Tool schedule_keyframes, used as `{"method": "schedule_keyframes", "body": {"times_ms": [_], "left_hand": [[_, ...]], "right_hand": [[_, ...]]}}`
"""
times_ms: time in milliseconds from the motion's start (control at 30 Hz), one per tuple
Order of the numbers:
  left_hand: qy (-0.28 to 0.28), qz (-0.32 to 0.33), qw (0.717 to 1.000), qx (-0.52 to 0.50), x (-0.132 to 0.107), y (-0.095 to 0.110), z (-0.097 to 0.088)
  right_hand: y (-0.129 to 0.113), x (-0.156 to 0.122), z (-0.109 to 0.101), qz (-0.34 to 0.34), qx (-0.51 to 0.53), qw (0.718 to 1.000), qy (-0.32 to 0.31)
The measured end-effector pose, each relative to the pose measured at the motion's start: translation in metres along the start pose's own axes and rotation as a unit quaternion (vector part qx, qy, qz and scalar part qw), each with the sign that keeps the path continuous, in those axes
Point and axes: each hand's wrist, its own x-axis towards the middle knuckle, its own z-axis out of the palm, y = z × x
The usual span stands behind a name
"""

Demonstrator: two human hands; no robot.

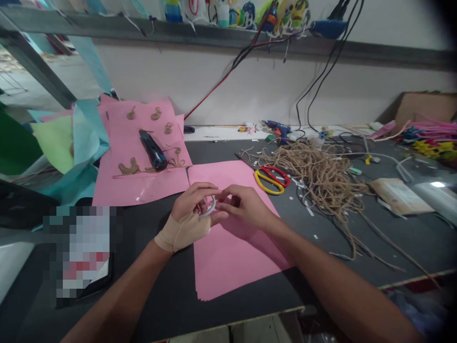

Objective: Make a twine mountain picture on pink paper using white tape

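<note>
My left hand [189,216], with a beige wrap around the wrist and palm, is closed round a thin white roll of tape [212,207]. The fingertips of my right hand [246,205] are pinched together at the roll's right side; whatever is between them is too small to make out. Both hands are above a stack of pink paper sheets [228,267]. Scissors [271,181] with red and yellow handles lie at the stack's upper right corner. On another pink sheet [143,190] at the left are a box cutter [153,150] and several small coils of twine [129,166].
A tangled heap of brown twine [314,171] spreads over the right of the dark table [164,295], among white paper scraps. Behind it lies a blue glue gun [280,129]. A blurred-out flat object [85,247] is at the left. Cables hang from the shelf [214,35] above.
</note>
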Motion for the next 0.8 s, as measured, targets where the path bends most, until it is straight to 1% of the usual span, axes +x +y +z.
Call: {"method": "schedule_keyframes", "body": {"times_ms": [67,167,267,400,500,667,800], "left_hand": [[-0.004,-0.004,1.0,0.011,0.0,-0.001,0.0],[-0.015,-0.012,0.999,0.026,0.0,-0.003,0.001],[-0.018,-0.02,0.999,0.018,0.0,-0.004,0.002],[-0.02,-0.04,0.999,0.006,-0.001,-0.006,0.003],[-0.022,-0.046,0.999,0.004,-0.002,-0.007,0.004],[-0.036,-0.046,0.998,0.001,-0.002,-0.01,0.003],[-0.048,-0.047,0.998,-0.02,-0.002,-0.006,0.001]], "right_hand": [[-0.002,0.0,0.0,0.015,0.012,1.0,0.001],[-0.003,-0.001,0.001,0.017,0.018,1.0,0.005],[-0.003,-0.002,0.001,0.02,0.034,0.999,0.008],[-0.002,-0.002,0.0,0.012,0.069,0.997,-0.009],[-0.004,-0.002,-0.001,0.003,0.093,0.995,-0.023],[-0.007,-0.003,-0.006,0.007,0.115,0.993,-0.017],[-0.003,-0.001,-0.012,0.01,0.132,0.991,-0.006]]}}
